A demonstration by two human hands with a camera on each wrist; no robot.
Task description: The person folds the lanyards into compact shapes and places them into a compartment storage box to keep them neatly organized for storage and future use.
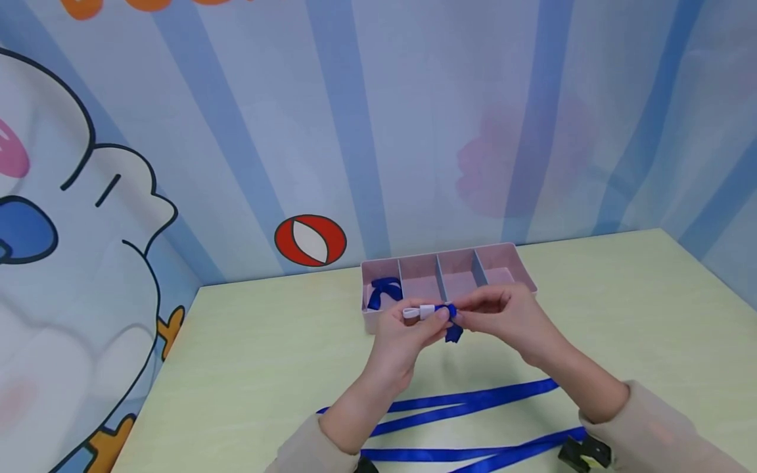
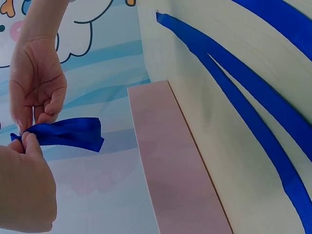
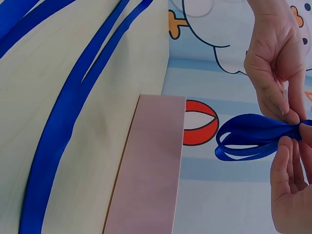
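Head view first: holding looped blue ribbon (image 1: 453, 332) up between both hands, just in front of the pink tray (image 1: 418, 279), around the middle of its near side. Gripping it with the left hand (image 1: 402, 348), along with a small white loop (image 1: 427, 311) poking out toward the tray's left end. Pinching the same ribbon between thumb and fingers of the right hand (image 1: 520, 318), a bit further toward the tray's right end. Got a blue bow (image 1: 386, 292) sitting inside the tray too, in the leftmost of four compartments. Also spotted long blue strips (image 1: 461, 402) on the pale table (image 1: 266, 355), well on the near side of the tray. As for writing: just cut-off orange shapes (image 1: 81, 8) on the backdrop (image 1: 414, 131), way above and left of the tray. Can't tell if lettering, can't read anything there. Can make out a red-and-white ball (image 1: 310, 240) printed behind the tray, past its left end.

Left wrist view, tipped sideways: pinching the ribbon with both hands again, above the tray, with a flat free end sticking out toward the table. Hiding the white loop completely here.

Right wrist view, also sideways: showing several open loops off the pinched spot, above the tray, with both hands closed on the gathered middle. Can't see every fingertip, partly cut off by the edge.
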